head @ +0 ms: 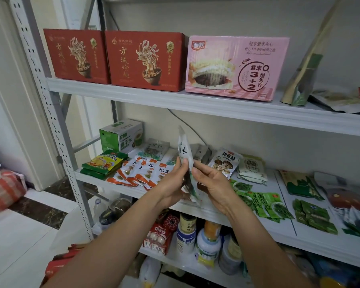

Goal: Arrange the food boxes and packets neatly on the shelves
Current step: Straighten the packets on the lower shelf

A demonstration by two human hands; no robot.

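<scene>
A white and green packet (pixel 185 154) stands upright on edge above the middle shelf (pixel 195 208), held between both hands. My left hand (pixel 173 183) grips its left side and my right hand (pixel 214 183) grips its right side, thumbs on the packet. On the middle shelf lie yellow-green packets (pixel 104 163), a fanned row of white-and-orange packets (pixel 141 171), a mushroom packet (pixel 224 163) and green packets (pixel 266 204). Two red noodle boxes (pixel 143 61) and a pink box (pixel 235 67) stand on the top shelf (pixel 175 100).
A green and white drink box (pixel 121 136) stands at the back left of the middle shelf. More green and dark packets (pixel 316 217) lie at the right. Jars and bottles (pixel 208 240) crowd the lower shelf. A grey upright post (pixel 56 125) borders the left side.
</scene>
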